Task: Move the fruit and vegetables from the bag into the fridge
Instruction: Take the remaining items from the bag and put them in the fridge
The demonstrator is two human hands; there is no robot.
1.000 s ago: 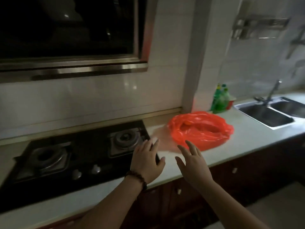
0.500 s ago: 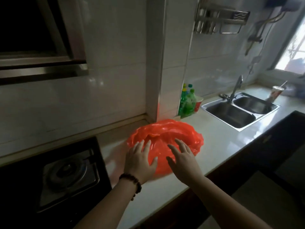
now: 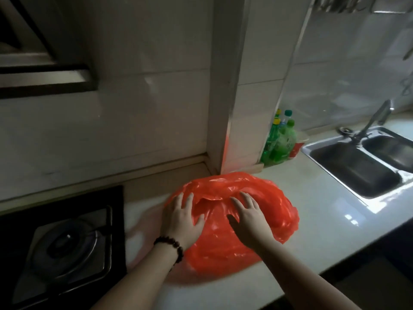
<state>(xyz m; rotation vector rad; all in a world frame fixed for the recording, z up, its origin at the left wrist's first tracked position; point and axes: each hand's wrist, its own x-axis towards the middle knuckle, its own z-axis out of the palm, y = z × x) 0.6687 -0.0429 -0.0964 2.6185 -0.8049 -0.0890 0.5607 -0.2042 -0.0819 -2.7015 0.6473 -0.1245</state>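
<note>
- A red plastic bag [image 3: 257, 211] lies crumpled on the pale counter [image 3: 312, 222], between the gas hob and the sink, just in front of the tiled pillar [image 3: 230, 86].
- The bag's top is bunched loosely; what is inside cannot be seen through the plastic.
- The left hand [image 3: 181, 220] lies on the left side of the bag with its fingers spread and nearly straight, flat against the plastic, gripping nothing.
- A dark bead bracelet [image 3: 172, 245] circles the left wrist.
- The right hand [image 3: 250, 218] lies on the middle of the bag, fingers stretched out and slightly apart, also pressing on the plastic without pinching it.
- The two hands are near each other but apart, with a fold of bag between them.
- The black gas hob [image 3: 64, 247] sits at the near left, its round burner beside the left forearm.
- Green bottles [image 3: 281, 142] stand at the far side of the counter, against the pillar, with a red cup [image 3: 298, 146] just to their right.
- The steel sink [image 3: 357, 166] is set into the counter at the right, its tap [image 3: 375, 117] rising at the far edge.
</note>
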